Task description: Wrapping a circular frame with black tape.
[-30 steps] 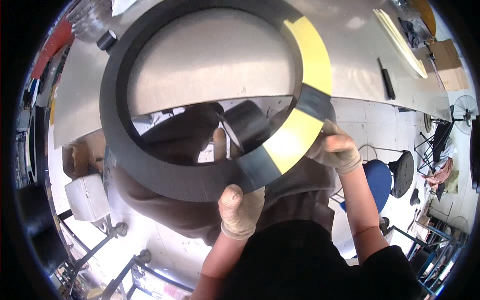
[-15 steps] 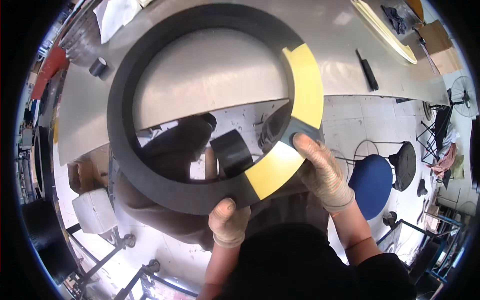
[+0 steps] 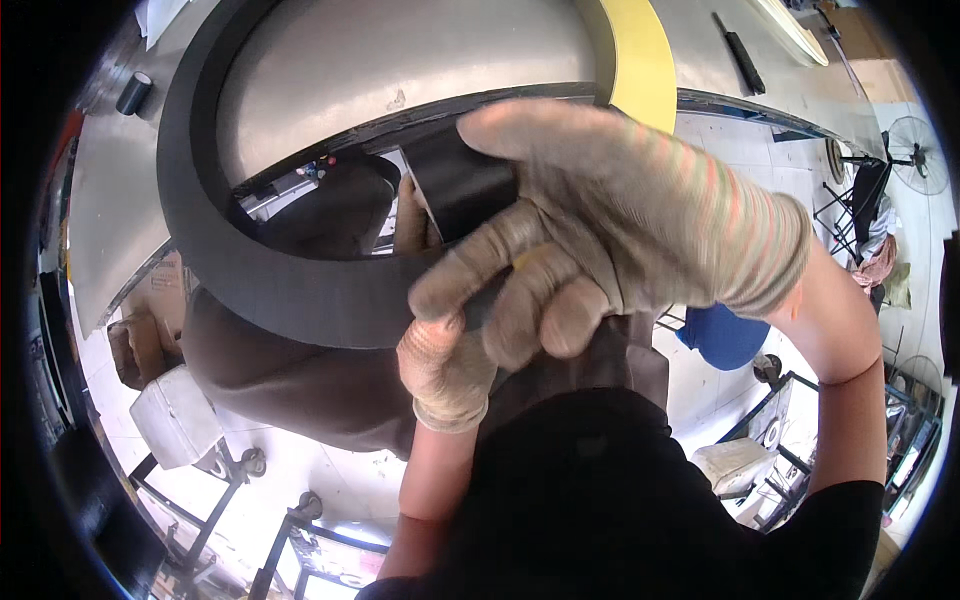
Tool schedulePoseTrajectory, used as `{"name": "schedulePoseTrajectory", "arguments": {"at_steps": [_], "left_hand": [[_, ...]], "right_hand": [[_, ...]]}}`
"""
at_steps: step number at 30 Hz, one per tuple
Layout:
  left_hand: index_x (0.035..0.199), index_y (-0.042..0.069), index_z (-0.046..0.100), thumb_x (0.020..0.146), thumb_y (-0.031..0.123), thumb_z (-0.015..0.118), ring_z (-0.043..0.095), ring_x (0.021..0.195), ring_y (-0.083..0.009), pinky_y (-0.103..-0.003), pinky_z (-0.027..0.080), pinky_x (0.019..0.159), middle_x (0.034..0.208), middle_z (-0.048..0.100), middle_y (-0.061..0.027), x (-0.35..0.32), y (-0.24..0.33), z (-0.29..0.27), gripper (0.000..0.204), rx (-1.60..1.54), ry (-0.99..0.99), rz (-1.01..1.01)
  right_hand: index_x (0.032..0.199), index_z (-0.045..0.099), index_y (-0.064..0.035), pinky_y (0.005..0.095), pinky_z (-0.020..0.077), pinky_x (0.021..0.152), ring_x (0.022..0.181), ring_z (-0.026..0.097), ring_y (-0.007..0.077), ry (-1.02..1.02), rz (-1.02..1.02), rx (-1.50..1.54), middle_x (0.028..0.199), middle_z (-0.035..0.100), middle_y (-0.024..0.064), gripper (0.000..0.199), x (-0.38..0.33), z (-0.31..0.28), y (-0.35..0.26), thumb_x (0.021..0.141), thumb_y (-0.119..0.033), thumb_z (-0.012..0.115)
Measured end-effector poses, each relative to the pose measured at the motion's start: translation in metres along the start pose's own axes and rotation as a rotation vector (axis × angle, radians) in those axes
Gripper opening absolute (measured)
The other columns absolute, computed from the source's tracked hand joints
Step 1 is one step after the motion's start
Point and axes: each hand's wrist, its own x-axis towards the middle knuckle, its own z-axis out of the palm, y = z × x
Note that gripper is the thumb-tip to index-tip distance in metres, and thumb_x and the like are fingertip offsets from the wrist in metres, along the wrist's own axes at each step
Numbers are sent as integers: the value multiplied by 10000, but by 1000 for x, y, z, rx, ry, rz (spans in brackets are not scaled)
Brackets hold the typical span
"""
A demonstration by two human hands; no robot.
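Loosely spread, the right hand (image 3: 600, 215) in a beige knit glove hangs in front of a large black ring with a yellow section (image 3: 285, 298), while the gloved left hand (image 3: 447, 370) grips its lower rim. The ring is held across the near edge of the grey metal counter (image 3: 400, 55); a wide black cylinder (image 3: 458, 190) shows through its opening. Farther left rests a small black roll (image 3: 133, 94).

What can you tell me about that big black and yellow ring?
The ring is broad and thick, mostly matte black with yellow at the upper right. It looks foam-like, though I can't be sure. Its top runs out of the picture, and it overlaps our view of the table. The gloved left hand grips its lower rim; the gloved right hand hides its lower right, contact unclear.
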Motion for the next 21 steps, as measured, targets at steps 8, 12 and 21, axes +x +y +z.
{"name": "schedulePoseTrajectory", "arguments": {"at_steps": [8, 12, 21], "left_hand": [[1607, 45, 243, 796, 261, 812, 253, 1534, -328, -496, 219, 1249, 1654, 285, -176, 11, -4, 5, 1014, -51, -43, 145], [1587, 10, 299, 811, 383, 735, 294, 1505, -321, -480, 218, 1238, 1622, 340, -183, 6, -2, 7, 966, 183, 16, 213], [1633, 72, 170, 863, 282, 764, 495, 1363, -294, -478, 419, 1141, 1544, 417, -139, -5, 9, 3, 995, 108, 17, 74]], "right_hand": [[1260, 568, 67, 203, 536, 447, 488, 643, 130, 450, 120, -462, 722, 698, 115, 607, -62, 26, 58, 953, -444, 680], [1084, 698, -14, 231, 558, 455, 560, 687, 125, 637, 118, -737, 759, 718, 61, 506, -30, -30, 95, 851, -445, 822], [1309, 589, 26, 301, 580, 828, 961, 717, 172, 293, -959, -1052, 1122, 717, 148, 486, 50, -187, 35, 944, -259, 735]]}}
